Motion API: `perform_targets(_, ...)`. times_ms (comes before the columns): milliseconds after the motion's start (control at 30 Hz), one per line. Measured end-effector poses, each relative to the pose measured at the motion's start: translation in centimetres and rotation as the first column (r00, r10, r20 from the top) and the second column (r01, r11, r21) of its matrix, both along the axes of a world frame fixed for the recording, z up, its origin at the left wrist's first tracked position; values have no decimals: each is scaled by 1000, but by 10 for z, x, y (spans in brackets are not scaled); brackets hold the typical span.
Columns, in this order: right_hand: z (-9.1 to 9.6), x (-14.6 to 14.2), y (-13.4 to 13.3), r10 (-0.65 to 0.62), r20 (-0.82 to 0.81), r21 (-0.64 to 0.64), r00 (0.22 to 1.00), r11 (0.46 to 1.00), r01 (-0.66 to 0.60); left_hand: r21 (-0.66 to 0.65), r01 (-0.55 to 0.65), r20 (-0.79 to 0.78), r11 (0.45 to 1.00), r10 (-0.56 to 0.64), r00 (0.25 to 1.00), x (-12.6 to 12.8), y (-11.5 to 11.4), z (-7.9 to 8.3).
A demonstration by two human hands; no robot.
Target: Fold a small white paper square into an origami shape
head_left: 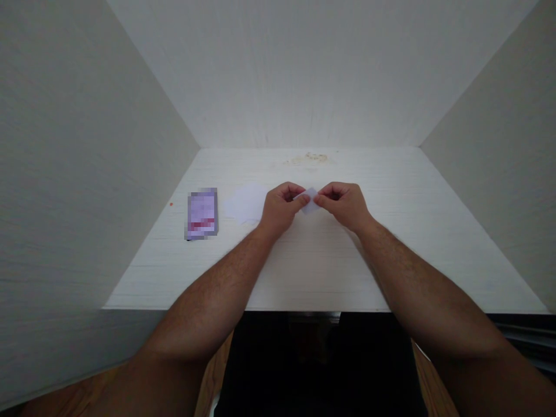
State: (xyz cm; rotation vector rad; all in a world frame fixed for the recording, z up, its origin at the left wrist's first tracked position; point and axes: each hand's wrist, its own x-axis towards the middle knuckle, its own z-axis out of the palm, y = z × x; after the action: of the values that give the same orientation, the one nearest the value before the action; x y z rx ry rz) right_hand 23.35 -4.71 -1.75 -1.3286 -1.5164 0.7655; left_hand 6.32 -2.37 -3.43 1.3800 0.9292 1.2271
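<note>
A small piece of white paper [310, 205] is held tilted between my two hands, over the middle of the table. My left hand [285, 207] pinches its left side, the thumb lying on top. On the opposite side, my right hand [343, 202] grips the paper between thumb and fingers. The undersides of the fingers are hidden. Just left of my left hand, white paper sheets [247, 202] lie flat on the table, partly covered by that hand.
The white table [313, 272] is enclosed by panels at the back and both sides. A phone-like object [202, 211] with a pixelated purple face lies at the left. A small orange speck [171, 204] is beside it. A brownish worn patch [316, 157] marks the back.
</note>
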Motion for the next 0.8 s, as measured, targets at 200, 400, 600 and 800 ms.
perform_targets(200,1,-2,-1,-11,54,25,998,1000,10,6,35,-21,999,-35,999,0,-1,0)
perform_targets(400,1,-3,-1,28,130,14,991,999,-30,22,43,-126,999,-40,991,0,-2,0)
perform_targets(600,1,-6,-4,43,94,-24,995,999,-41,-87,29,127,996,-18,992,3,-1,0)
perform_targets(800,-2,-10,-4,28,24,18,999,999,-29,-130,48,257,990,-14,966,6,1,-3)
